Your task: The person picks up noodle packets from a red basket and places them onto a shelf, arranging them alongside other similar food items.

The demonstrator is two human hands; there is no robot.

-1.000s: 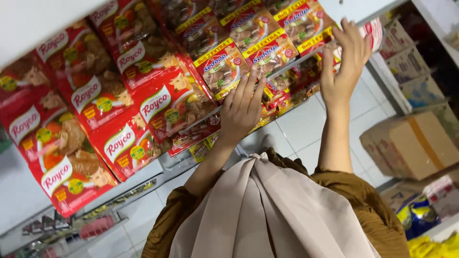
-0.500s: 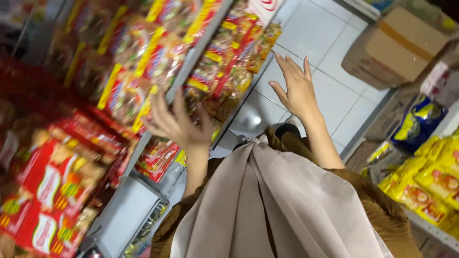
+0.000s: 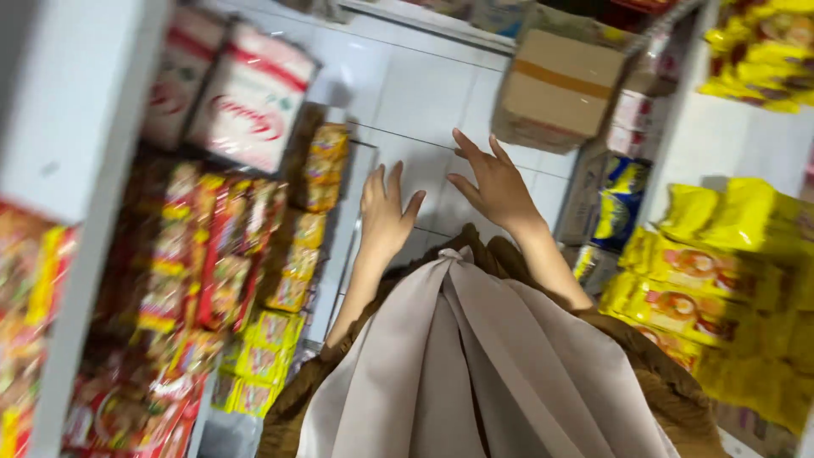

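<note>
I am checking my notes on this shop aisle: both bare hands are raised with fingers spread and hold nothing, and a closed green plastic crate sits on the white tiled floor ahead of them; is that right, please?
Not quite. The head view shows a closed brown cardboard box sealed with tape on the white tiled floor, not a green plastic crate. The rest holds: the left hand and right hand are raised, fingers spread, empty.

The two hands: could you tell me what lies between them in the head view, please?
Nothing is held between the left hand and the right hand; in the head view the gap shows only bare white floor tiles.
</note>
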